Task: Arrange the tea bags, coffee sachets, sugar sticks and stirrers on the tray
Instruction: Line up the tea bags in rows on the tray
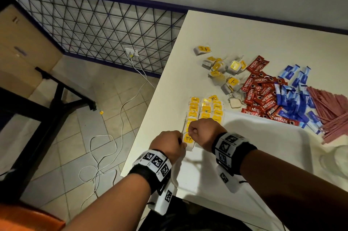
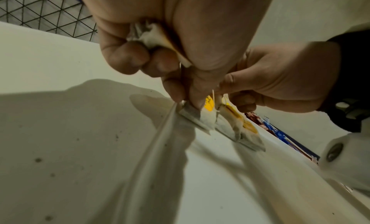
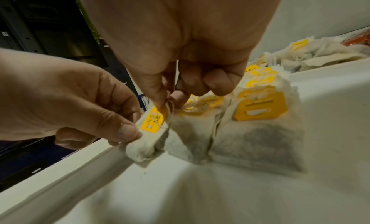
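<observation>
White table [image 1: 244, 42] by grey wall, mesh fence [image 1: 94, 29] & tiled floor beyond it. Both hands, left hand [image 1: 167, 145] & right hand [image 1: 204, 133], pinch one tea bag [image 1: 188, 141] at the tray [image 1: 273, 146] edge nr table's corner.

Seen from the wrist, the left hand [image 2: 180, 42] fills the top of the picture, its curled fingers closed on crumpled white paper [image 2: 152, 35] in the palm, while thumb and forefinger pinch the corner of a tea bag [image 2: 193, 116] at the tray rim [image 2: 160, 129]. Just beyond that tea bag lie more tea bags [image 2: 242, 129] with yellow tags – the right hand [image 2: 280, 83] is curled above them, pinching a thin string. Farther past the bags, red and blue sachets [image 2: 278, 132] show, blurred
</observation>
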`<state>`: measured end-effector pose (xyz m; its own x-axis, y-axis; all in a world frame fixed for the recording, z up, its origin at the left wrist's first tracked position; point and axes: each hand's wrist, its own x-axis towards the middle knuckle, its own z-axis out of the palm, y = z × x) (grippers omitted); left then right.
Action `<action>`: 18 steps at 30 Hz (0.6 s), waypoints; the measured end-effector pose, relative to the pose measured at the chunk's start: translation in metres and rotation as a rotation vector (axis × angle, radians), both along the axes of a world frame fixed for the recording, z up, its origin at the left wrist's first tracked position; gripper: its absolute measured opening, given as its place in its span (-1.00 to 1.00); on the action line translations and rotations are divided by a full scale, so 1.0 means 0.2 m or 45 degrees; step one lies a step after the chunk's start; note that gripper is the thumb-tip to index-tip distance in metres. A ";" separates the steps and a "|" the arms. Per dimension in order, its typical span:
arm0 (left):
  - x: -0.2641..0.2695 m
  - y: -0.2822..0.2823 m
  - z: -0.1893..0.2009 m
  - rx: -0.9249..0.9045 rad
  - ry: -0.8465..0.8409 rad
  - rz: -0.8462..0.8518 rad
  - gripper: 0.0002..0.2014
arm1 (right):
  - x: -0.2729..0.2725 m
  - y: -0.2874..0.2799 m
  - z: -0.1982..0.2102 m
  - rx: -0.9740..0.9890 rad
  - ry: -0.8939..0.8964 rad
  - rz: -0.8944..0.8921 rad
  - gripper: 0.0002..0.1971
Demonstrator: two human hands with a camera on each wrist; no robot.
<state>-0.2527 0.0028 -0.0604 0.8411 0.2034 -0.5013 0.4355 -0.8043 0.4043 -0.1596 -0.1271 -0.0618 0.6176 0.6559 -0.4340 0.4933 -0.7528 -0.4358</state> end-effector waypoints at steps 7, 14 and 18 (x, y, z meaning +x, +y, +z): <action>-0.01 0.00 0.00 0.031 -0.017 -0.006 -0.81 | 0.00 0.01 -0.02 -0.032 -0.049 -0.037 -0.83; -0.01 -0.04 0.00 0.086 -0.193 -0.281 -0.72 | 0.03 -0.19 0.05 0.264 -0.125 -0.242 -0.92; 0.03 -0.06 -0.03 0.190 -0.147 -0.366 -0.74 | 0.04 -0.31 0.05 0.138 -0.070 -0.211 -0.74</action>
<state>-0.2473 -0.0094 -0.0658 0.9242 0.0138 -0.3818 0.1406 -0.9415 0.3063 -0.1510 -0.1890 -0.0525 0.7420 0.5840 -0.3292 0.3917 -0.7761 -0.4942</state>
